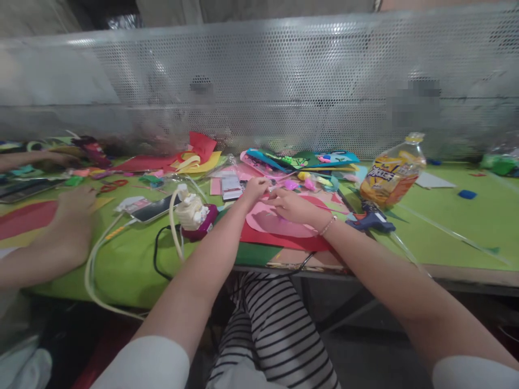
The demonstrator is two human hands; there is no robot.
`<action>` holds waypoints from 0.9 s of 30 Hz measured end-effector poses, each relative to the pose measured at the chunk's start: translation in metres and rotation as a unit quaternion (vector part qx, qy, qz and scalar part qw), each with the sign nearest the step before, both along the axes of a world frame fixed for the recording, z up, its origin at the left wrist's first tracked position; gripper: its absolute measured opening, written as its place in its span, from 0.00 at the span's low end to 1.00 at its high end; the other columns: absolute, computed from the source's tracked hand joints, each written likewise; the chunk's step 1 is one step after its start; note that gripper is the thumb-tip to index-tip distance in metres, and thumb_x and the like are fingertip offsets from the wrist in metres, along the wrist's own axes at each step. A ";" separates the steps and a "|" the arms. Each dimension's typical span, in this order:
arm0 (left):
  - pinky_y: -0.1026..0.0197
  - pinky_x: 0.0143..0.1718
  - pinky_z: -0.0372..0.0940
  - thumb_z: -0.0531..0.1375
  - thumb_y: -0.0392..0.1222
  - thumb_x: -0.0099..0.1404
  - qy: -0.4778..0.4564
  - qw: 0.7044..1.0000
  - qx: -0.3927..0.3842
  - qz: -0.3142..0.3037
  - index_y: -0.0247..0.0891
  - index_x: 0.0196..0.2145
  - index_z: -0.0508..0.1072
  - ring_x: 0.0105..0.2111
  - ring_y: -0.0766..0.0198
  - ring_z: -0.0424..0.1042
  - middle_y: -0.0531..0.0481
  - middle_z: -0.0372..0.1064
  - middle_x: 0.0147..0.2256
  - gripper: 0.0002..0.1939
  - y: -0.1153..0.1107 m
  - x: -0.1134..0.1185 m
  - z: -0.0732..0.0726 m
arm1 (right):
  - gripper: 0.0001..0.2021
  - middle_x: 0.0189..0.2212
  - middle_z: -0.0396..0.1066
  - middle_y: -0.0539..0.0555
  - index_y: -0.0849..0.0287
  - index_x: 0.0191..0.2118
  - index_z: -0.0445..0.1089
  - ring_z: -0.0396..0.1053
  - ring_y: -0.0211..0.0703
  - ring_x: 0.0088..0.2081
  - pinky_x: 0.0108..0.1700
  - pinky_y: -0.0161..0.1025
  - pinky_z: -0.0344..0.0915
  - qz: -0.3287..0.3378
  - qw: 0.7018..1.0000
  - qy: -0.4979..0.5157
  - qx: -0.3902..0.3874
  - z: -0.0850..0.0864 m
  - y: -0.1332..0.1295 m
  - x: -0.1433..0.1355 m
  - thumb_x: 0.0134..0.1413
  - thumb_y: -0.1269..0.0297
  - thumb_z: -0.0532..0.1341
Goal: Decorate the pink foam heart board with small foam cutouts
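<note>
My left hand [257, 188] and my right hand [295, 206] meet over a rounded pink paper piece [259, 220]. The fingers of both are pinched together at the tips. Whatever is between them is too small and blurred to make out. The pink piece lies on a red sheet [263, 237], and part of a dark green sheet [255, 254] shows beneath. Just beyond my hands are small purple and pink pieces [291, 185]. A dark blue glue gun [375, 220] lies right of my right hand. Left of my left hand is a white-and-grey card [231, 187].
A drink bottle [391, 173] stands behind the glue gun. At left are a purple power strip [203, 224] with cables, a phone [156, 209], red scissors [113, 186] and another person's arm [75, 216]. Colourful felt pieces [300, 160] lie before a perforated metal panel [259, 86].
</note>
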State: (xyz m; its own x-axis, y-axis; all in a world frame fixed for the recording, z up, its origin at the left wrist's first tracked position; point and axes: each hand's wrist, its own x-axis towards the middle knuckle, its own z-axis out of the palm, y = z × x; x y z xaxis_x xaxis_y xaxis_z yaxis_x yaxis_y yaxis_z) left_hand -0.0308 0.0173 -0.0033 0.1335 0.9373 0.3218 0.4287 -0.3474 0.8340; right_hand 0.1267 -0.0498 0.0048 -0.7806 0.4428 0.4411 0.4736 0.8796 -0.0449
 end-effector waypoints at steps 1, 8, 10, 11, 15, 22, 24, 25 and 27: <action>0.68 0.27 0.60 0.55 0.42 0.58 0.015 1.000 0.020 0.015 0.32 0.27 0.74 0.24 0.68 0.66 0.52 0.68 0.21 0.12 0.001 -0.001 0.000 | 0.19 0.42 0.65 0.60 0.60 0.48 0.71 0.63 0.44 0.43 0.47 0.43 0.60 -0.009 1.000 -0.001 0.000 0.000 0.000 0.001 0.55 0.75 0.50; 0.58 0.51 0.59 0.55 0.33 0.55 0.250 0.951 0.136 0.122 0.37 0.46 0.72 0.47 0.58 0.66 0.43 0.70 0.45 0.20 0.011 -0.017 -0.005 | 0.18 0.39 0.67 0.57 0.57 0.41 0.75 0.64 0.41 0.39 0.45 0.40 0.57 -0.037 0.993 -0.106 -0.024 -0.001 -0.003 0.003 0.52 0.77 0.52; 0.55 0.53 0.57 0.55 0.35 0.56 0.314 0.934 0.135 0.107 0.40 0.49 0.70 0.50 0.55 0.64 0.43 0.67 0.49 0.22 0.012 -0.019 -0.008 | 0.17 0.41 0.67 0.58 0.58 0.39 0.75 0.64 0.41 0.40 0.46 0.41 0.56 -0.043 0.994 -0.104 -0.013 -0.001 -0.004 0.002 0.53 0.76 0.51; 0.55 0.53 0.57 0.55 0.37 0.57 0.336 0.928 0.129 0.100 0.40 0.51 0.69 0.51 0.55 0.63 0.43 0.66 0.51 0.22 0.012 -0.019 -0.009 | 0.16 0.42 0.67 0.58 0.59 0.39 0.75 0.64 0.42 0.41 0.46 0.41 0.56 -0.046 0.994 -0.100 -0.006 0.000 -0.005 0.002 0.54 0.76 0.51; 0.52 0.53 0.56 0.52 0.41 0.61 0.372 0.915 0.120 0.096 0.42 0.55 0.64 0.52 0.54 0.63 0.43 0.64 0.53 0.23 0.012 -0.018 -0.013 | 0.17 0.44 0.66 0.58 0.57 0.42 0.75 0.63 0.43 0.42 0.46 0.42 0.55 -0.044 0.993 -0.109 0.001 0.003 -0.008 0.001 0.56 0.73 0.50; 0.53 0.51 0.56 0.54 0.41 0.60 0.370 0.917 0.119 0.089 0.40 0.53 0.66 0.51 0.53 0.64 0.42 0.66 0.51 0.22 0.009 -0.018 -0.011 | 0.16 0.42 0.67 0.58 0.56 0.42 0.75 0.63 0.43 0.41 0.46 0.44 0.53 -0.043 0.992 -0.120 0.023 0.006 -0.014 -0.001 0.56 0.72 0.51; 0.53 0.51 0.56 0.54 0.42 0.59 0.369 0.918 0.110 0.089 0.40 0.52 0.66 0.51 0.53 0.64 0.42 0.66 0.51 0.22 0.008 -0.017 -0.010 | 0.16 0.42 0.67 0.58 0.55 0.42 0.75 0.63 0.43 0.41 0.46 0.43 0.53 -0.036 0.992 -0.116 0.023 0.007 -0.015 -0.001 0.56 0.72 0.51; 0.53 0.52 0.56 0.55 0.42 0.59 0.369 0.919 0.107 0.089 0.40 0.52 0.65 0.51 0.53 0.64 0.42 0.66 0.51 0.22 0.008 -0.017 -0.010 | 0.16 0.41 0.67 0.57 0.55 0.41 0.75 0.63 0.43 0.40 0.46 0.43 0.53 -0.034 0.992 -0.119 0.018 0.007 -0.015 -0.001 0.56 0.72 0.51; 0.52 0.52 0.55 0.55 0.41 0.60 0.367 0.920 0.103 0.090 0.40 0.53 0.65 0.51 0.53 0.63 0.42 0.66 0.51 0.22 0.008 -0.016 -0.010 | 0.16 0.40 0.68 0.57 0.55 0.40 0.75 0.63 0.42 0.40 0.46 0.43 0.53 -0.036 0.991 -0.129 0.009 0.007 -0.015 -0.001 0.55 0.72 0.52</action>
